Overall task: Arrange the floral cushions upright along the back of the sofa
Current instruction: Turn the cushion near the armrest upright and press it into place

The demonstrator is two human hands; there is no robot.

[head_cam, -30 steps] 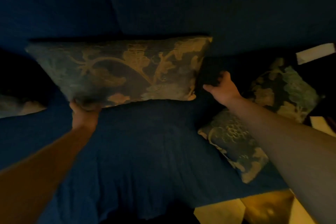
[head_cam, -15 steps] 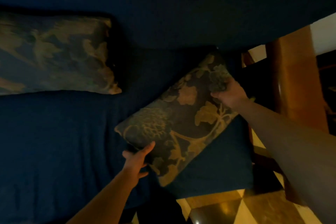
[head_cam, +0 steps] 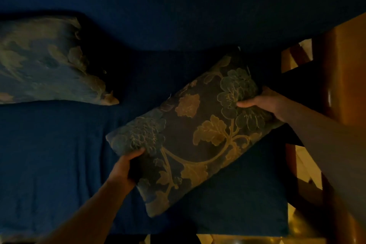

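A dark floral cushion (head_cam: 190,134) with gold leaves lies at a slant over the right part of the blue sofa seat (head_cam: 59,154). My left hand (head_cam: 126,168) grips its lower left edge. My right hand (head_cam: 263,105) grips its upper right end. A second floral cushion (head_cam: 45,61) leans upright against the sofa back (head_cam: 178,6) at the far left, partly cut off by the frame edge.
A wooden piece of furniture (head_cam: 344,69) stands close to the sofa's right end. Yellowish floor tiles (head_cam: 237,239) show below the seat's front edge. The room is dim.
The view swung right from the first cushion, left standing against the sofa back. My left hand went from resting by the second cushion's corner to gripping it, and the cushion now sits slightly higher.
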